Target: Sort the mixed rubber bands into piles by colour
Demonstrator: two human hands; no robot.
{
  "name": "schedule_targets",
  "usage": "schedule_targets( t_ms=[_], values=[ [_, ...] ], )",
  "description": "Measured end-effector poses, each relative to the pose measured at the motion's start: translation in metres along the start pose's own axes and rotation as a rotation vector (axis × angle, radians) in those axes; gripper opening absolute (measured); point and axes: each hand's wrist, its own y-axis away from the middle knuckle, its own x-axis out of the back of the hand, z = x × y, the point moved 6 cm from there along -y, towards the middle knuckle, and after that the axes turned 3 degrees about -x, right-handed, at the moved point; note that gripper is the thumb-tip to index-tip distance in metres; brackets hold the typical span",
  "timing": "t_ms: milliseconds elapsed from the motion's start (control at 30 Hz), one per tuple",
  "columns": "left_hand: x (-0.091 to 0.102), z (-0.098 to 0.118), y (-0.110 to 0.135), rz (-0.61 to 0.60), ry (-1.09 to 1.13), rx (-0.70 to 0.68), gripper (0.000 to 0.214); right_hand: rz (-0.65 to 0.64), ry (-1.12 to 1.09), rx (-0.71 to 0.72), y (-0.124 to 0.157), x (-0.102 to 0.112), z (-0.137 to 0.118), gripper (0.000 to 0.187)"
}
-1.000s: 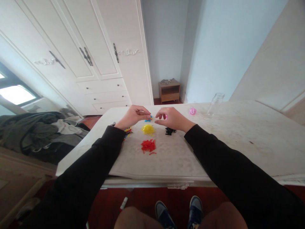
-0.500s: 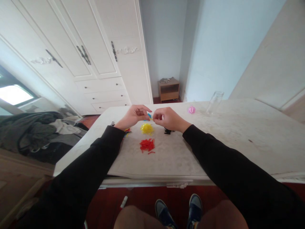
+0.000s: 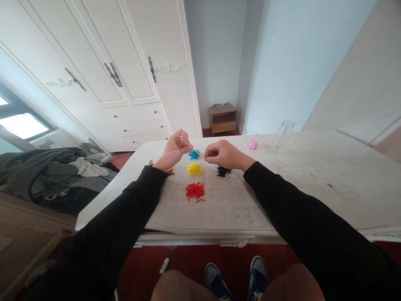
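Observation:
Small coloured pieces lie sorted in heaps on the white table (image 3: 313, 184): a blue heap (image 3: 194, 154), a yellow heap (image 3: 194, 169), a red heap (image 3: 195, 191) and a black heap (image 3: 223, 171). A mixed heap (image 3: 169, 171) peeks out beside my left wrist. My left hand (image 3: 174, 149) is raised a little above the blue heap, its fingertips pinched together on something too small to make out. My right hand (image 3: 223, 154) hovers just right of the blue heap, fingers curled in a pinch.
A clear glass jar (image 3: 283, 135) and a pink object (image 3: 252, 145) stand at the table's far side. A white wardrobe (image 3: 125, 71) and a small wooden nightstand (image 3: 222, 118) are behind. Clothes (image 3: 53, 175) lie piled at the left. My shoes (image 3: 236, 278) rest on the red floor.
My left hand has lifted and drawn back to the left, uncovering the blue heap. My right hand has stayed near the same spot, still pinched.

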Motion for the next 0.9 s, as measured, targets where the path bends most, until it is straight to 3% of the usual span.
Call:
schedule_targets(
  t_ms=[133,333,467,533,733,900],
  values=[
    [-0.02,0.004,0.009,-0.204,-0.031,0.088,0.038,0.089,0.052,-0.019,0.0,0.003,0.004,0.018],
    [-0.01,0.006,0.012,-0.374,-0.314,0.186,0.026,0.3,0.216,-0.13,0.001,0.026,0.014,0.015],
    [-0.012,0.005,0.017,-0.472,-0.427,0.211,0.018,0.341,0.392,-0.284,0.006,0.049,0.024,0.015],
    [-0.013,0.004,0.018,-0.495,-0.462,0.211,0.018,0.258,0.492,-0.39,0.01,0.056,0.031,0.015],
    [-0.01,0.005,0.017,-0.431,-0.505,0.171,0.02,-0.241,0.617,-0.58,0.025,0.048,0.05,0.014],
    [-0.003,0.013,0.012,-0.293,-0.517,0.119,0.021,-0.352,0.677,-0.595,0.026,0.036,0.055,0.023]
  ],
)
